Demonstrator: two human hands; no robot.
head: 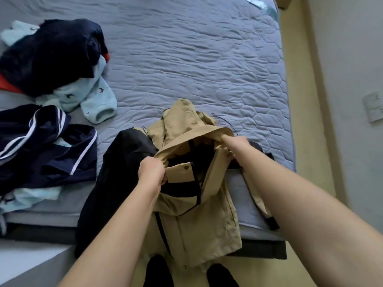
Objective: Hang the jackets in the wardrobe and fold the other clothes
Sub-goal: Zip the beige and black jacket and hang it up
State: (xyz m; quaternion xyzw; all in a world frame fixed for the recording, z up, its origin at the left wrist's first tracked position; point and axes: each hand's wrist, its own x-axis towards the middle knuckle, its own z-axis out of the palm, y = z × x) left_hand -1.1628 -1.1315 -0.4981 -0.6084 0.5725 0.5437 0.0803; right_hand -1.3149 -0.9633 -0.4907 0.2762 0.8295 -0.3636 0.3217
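Grey quilted bed [186, 59] holds a tan hooded jacket [196, 224] at its near edge; left hand [152, 171] and right hand [236, 143] each grip its collar.

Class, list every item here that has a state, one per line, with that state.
tan jacket: front open at the top, held up
left hand: grips the jacket near its collar
right hand: grips the jacket near its collar
striped navy garment: unfolded, crumpled on the bed
light blue fleece: unfolded, partly under a dark garment
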